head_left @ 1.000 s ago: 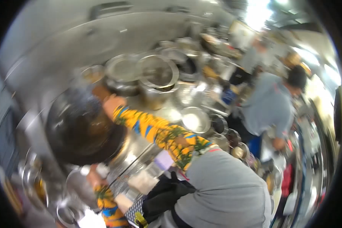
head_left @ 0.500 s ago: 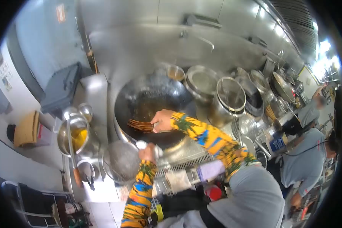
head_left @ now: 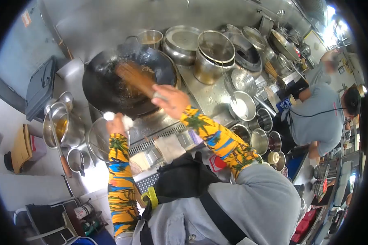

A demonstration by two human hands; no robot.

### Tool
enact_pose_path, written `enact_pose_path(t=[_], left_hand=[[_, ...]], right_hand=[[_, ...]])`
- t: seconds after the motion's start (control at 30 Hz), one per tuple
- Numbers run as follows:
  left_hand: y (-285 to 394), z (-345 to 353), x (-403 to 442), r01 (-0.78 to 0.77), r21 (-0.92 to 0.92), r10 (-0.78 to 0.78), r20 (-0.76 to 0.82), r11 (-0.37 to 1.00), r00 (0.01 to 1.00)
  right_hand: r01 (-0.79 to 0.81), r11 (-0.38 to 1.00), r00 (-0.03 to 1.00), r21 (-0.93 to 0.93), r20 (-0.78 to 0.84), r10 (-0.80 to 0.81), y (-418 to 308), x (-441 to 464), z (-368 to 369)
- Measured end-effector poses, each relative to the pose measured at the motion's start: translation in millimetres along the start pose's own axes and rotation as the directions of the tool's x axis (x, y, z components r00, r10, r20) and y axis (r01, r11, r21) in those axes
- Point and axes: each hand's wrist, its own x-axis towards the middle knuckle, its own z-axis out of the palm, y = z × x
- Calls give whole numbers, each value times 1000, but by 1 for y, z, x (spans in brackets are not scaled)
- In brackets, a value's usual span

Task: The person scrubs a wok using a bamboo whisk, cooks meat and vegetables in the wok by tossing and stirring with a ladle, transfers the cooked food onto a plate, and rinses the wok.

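So, right hand (head_left: 171,101) gripping the handle end of a brown brush (head_left: 135,77), bristles over the wok (head_left: 96,83), motion-blurred; can't tell if they touch it. Left hand (head_left: 116,125) closed around a white cloth (head_left: 128,122) at the wok's near rim. Round strainer (head_left: 97,141) just beside that. Further left, steel pot (head_left: 75,134) with yellow contents, ladle (head_left: 56,141) across it. More pots (head_left: 207,75) on the counter (head_left: 201,93), right of the wok. Person in grey (head_left: 318,116), far right.

Steel cooking counter (head_left: 198,90) with black wok (head_left: 97,79), wide steel pot (head_left: 176,55) and strainer-topped pot (head_left: 207,74) on it
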Motion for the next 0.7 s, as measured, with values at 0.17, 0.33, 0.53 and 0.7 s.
enact_pose_path(t=[0.17, 0.33, 0.53, 0.7], left_hand=[[38, -26, -13, -30, 21, 30, -4, 999, 1000], [72, -46, -28, -145, 112, 147, -11, 983, 989], [81, -53, -35, -356, 461, 397, 8, 813, 918], [88, -47, -48, -429, 559, 494, 39, 709, 868]], right_hand=[[-455, 831, 878, 321, 8, 478, 83, -89, -31], [-540, 538, 690, 647, -24, 723, 72, -107, -73], [-582, 568, 618, 582, -137, 774, 92, -106, -109], [-581, 584, 610, 567, -171, 774, 83, -91, -130]])
